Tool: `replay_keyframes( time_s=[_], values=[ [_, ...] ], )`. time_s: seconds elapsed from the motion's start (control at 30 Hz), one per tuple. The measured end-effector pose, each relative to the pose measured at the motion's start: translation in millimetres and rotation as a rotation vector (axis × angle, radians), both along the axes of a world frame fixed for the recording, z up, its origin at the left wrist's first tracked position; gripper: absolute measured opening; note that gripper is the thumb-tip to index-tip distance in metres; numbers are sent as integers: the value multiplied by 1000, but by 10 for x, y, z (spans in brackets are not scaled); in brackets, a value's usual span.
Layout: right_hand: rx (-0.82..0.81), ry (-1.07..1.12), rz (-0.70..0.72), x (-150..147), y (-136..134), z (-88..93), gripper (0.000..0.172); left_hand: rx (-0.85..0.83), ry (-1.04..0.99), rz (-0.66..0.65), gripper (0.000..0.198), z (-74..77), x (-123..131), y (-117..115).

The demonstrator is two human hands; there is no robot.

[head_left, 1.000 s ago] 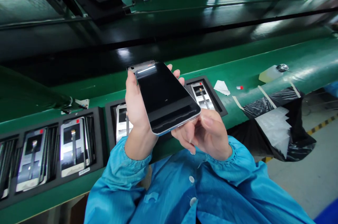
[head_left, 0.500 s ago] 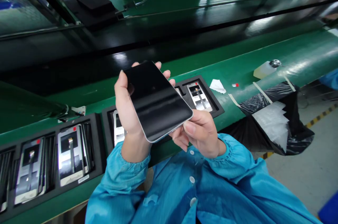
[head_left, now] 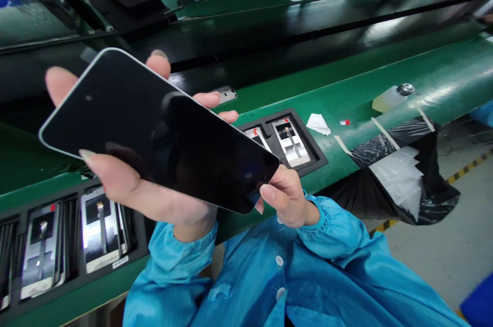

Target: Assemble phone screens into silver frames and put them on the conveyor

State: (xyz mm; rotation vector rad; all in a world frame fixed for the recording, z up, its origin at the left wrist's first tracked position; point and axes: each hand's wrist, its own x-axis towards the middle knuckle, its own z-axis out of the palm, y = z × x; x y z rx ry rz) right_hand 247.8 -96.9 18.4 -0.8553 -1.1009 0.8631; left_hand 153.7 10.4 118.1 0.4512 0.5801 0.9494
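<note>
A smartphone (head_left: 165, 132) with a dark glossy screen and a thin silver edge is held up at a slant, screen facing me. My left hand (head_left: 150, 196) wraps round it from beneath, thumb on the near long edge and fingertips showing past the far edge. At the phone's lower right corner, my right hand (head_left: 288, 196) pinches between thumb and fingers. Below lies a black foam tray (head_left: 318, 155) with silver phone panels (head_left: 291, 142) in its slots. The phone and my left hand cover part of this tray.
Another foam tray (head_left: 140, 219) on the left holds several upright panels. To the right are a white scrap (head_left: 318, 123), a small red-and-white piece (head_left: 344, 122), a bottle (head_left: 389, 98) and a black bag (head_left: 442, 209) taped to the green bench. A metallic part (head_left: 228, 94) lies beyond my fingers.
The phone has come closer to the camera and swung left, with its top end now further left. My right hand stays at its lower corner. A metallic part now shows behind my left fingers.
</note>
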Motion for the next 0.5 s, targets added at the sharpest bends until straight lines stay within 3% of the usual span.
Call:
replay_keyframes(
  time_s=[0.17,0.33,0.5],
  values=[
    [111,-24,-66,-24,10,-63,38,-61,2,-18,63,100,-11,-18],
    [5,-10,-19,-44,7,-153,38,278,-68,282,64,68,77,-108],
    [8,14,-3,-58,-19,-156,38,377,-151,214,67,-64,101,-38]
  ],
)
